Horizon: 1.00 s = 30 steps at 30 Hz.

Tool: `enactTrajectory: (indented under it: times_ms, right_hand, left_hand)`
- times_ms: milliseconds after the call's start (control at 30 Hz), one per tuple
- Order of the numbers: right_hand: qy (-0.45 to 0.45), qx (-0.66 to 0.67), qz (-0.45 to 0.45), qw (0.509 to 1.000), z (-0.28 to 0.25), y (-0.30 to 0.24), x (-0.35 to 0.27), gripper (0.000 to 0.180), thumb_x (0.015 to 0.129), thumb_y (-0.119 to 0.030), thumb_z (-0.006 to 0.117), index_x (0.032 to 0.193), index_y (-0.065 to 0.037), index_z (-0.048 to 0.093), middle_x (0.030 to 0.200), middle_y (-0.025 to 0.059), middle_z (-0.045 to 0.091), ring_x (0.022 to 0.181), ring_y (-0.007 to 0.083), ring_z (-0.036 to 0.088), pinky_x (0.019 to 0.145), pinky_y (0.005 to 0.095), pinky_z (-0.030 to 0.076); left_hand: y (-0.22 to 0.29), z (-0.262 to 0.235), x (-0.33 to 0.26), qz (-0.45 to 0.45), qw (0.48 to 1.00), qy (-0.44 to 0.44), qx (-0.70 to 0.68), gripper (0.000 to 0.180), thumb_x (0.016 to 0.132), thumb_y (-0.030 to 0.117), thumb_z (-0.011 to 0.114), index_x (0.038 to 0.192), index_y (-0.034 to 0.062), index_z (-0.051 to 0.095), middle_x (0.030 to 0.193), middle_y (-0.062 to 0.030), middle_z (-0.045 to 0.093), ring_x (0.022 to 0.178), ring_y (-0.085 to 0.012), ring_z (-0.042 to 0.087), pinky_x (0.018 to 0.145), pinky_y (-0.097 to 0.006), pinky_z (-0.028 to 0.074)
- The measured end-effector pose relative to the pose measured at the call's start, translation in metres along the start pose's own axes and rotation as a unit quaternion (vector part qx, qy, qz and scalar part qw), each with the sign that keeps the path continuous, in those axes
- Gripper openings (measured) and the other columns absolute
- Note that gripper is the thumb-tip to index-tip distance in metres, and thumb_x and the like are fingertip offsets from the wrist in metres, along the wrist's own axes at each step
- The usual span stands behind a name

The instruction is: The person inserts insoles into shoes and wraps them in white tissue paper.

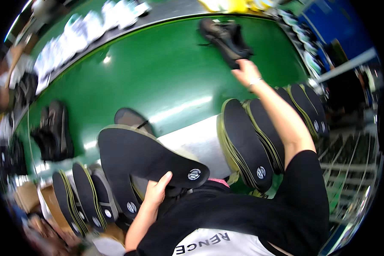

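My left hand point(155, 194) is closed on a black insole point(136, 149) with a pale green edge, thumb on top near its heel. The insole is held tilted over the near side of a green work surface point(153, 81). At the far right of that surface, my outstretched right hand point(247, 73) grips the near end of a dark brown and black shoe point(222, 38). Behind the held insole, another dark shoe point(130, 117) is partly hidden. My right fingers are partly covered by the shoe and blurred.
Stacks of black insoles stand at the near edge, right point(245, 136) and left point(87, 192). Dark shoes point(55, 132) sit at the left. White shoes point(85, 32) line the far shelf. A wire rack point(345, 170) stands at the right. Another person's arm point(15, 59) shows far left.
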State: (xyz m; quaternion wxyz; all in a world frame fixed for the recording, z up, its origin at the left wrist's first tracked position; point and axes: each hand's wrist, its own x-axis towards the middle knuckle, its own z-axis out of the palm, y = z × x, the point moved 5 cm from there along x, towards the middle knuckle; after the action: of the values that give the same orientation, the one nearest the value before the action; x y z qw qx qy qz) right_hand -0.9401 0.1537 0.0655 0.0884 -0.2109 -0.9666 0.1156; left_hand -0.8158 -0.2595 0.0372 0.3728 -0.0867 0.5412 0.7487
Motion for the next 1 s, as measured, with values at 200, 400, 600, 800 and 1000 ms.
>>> enactTrajectory:
  times_ms: [200, 400, 600, 800, 1000]
  right_hand:
    - [0.044, -0.181, -0.019, 0.982, 0.001, 0.042, 0.054, 0.060, 0.063, -0.017, 0.068, 0.116, -0.006, 0.042, 0.111, 0.0136, 0.048, 0.108, 0.0304, 0.042, 0.087, 0.0397, 0.040]
    - [-0.150, -0.345, -0.001, 0.927, 0.037, 0.067, 0.094, 0.044, 0.062, -0.015, 0.067, 0.103, -0.010, 0.051, 0.112, 0.0100, 0.048, 0.122, 0.0282, 0.027, 0.091, 0.0403, 0.036]
    - [-0.199, -0.282, -0.112, 0.932, 0.032, 0.032, 0.092, 0.031, 0.059, -0.016, 0.068, 0.084, -0.004, 0.055, 0.088, 0.0164, 0.058, 0.094, 0.0316, 0.051, 0.075, 0.0392, 0.044]
    - [-0.295, -0.071, -0.180, 0.936, 0.007, -0.094, 0.021, 0.039, 0.062, -0.030, 0.069, 0.077, 0.003, 0.055, 0.077, 0.0214, 0.057, 0.075, 0.0340, 0.056, 0.066, 0.0377, 0.044]
    - [-0.447, -0.191, -0.309, 0.818, -0.007, -0.174, -0.124, 0.035, 0.068, -0.038, 0.060, 0.076, -0.004, 0.058, 0.074, 0.0145, 0.059, 0.074, 0.0318, 0.058, 0.064, 0.0396, 0.046]
  left_hand:
    - [0.010, 0.004, 0.004, 0.005, 0.991, -0.040, 0.125, 0.040, 0.083, 0.022, 0.052, 0.112, -0.0048, 0.045, 0.111, -0.0124, 0.050, 0.103, -0.0210, 0.046, 0.089, -0.031, 0.035]
    - [0.016, 0.003, -0.001, 0.020, 0.979, -0.039, 0.198, 0.040, 0.082, 0.022, 0.052, 0.113, -0.0027, 0.044, 0.113, -0.0144, 0.048, 0.105, -0.0251, 0.045, 0.090, -0.032, 0.034]
    - [0.009, 0.005, 0.001, 0.101, 0.983, -0.127, 0.086, 0.035, 0.082, 0.018, 0.053, 0.110, -0.0023, 0.046, 0.111, -0.0070, 0.044, 0.101, -0.0179, 0.048, 0.091, -0.031, 0.035]
    - [-0.003, -0.008, 0.002, 0.127, 0.981, -0.062, 0.133, 0.032, 0.080, 0.019, 0.057, 0.105, -0.0008, 0.051, 0.103, -0.0074, 0.053, 0.096, -0.0176, 0.049, 0.086, -0.030, 0.037]
    - [0.003, -0.010, -0.006, 0.043, 0.996, 0.003, 0.075, 0.042, 0.079, 0.022, 0.059, 0.111, -0.0023, 0.047, 0.109, -0.0088, 0.051, 0.101, -0.0185, 0.047, 0.089, -0.029, 0.035]
